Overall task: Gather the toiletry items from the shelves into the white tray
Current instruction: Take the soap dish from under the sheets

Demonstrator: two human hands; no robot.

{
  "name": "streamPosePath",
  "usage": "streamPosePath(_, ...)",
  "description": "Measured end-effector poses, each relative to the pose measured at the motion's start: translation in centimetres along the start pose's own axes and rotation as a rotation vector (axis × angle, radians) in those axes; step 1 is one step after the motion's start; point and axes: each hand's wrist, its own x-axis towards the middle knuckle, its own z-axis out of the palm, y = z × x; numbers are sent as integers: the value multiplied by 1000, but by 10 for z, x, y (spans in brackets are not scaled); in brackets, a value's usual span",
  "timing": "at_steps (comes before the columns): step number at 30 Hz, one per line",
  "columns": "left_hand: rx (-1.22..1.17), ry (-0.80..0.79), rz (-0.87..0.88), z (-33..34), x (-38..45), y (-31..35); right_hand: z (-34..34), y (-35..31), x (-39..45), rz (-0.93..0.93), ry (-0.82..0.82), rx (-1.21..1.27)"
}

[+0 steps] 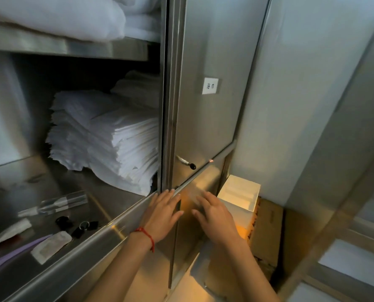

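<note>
Both hands empty, fingers spread flat: left hand [163,211] at the shelf's front edge, right hand [214,214] beside it over the lower door. Wrapped toiletry items [55,203] lie lower left on the shelf [120,223], long axis roughly left-right; left hand nearer. White tray [239,196] just right of right hand.

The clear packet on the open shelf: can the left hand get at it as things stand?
Probably yes. The left hand is open and holds nothing, resting by the shelf's front edge; the clear packet lies uncovered on that shelf with no door before it.
</note>
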Motion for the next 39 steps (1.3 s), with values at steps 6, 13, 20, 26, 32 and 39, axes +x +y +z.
streamPosePath(6, -30, -7, 98, 16, 36, 42, -12, 49, -6, 136, 20, 13)
streamPosePath(13, -53, -35, 247, 33, 71, 107, -39, 109, -30, 294, 74, -35)
streamPosePath(20, -51, -76, 404, 53, 91, 162, -62, 146, -61, 419, 109, -83)
streamPosePath(26, -69, -71, 560, 64, 107, 198, -78, 164, -85, 550, 164, -139)
streamPosePath(32, -105, -107, 697, 74, 117, 223, -87, 166, -105, 717, 216, -167)
streamPosePath(39, -141, -127, 895, 77, 121, 254, -97, 159, -137, 906, 256, -229)
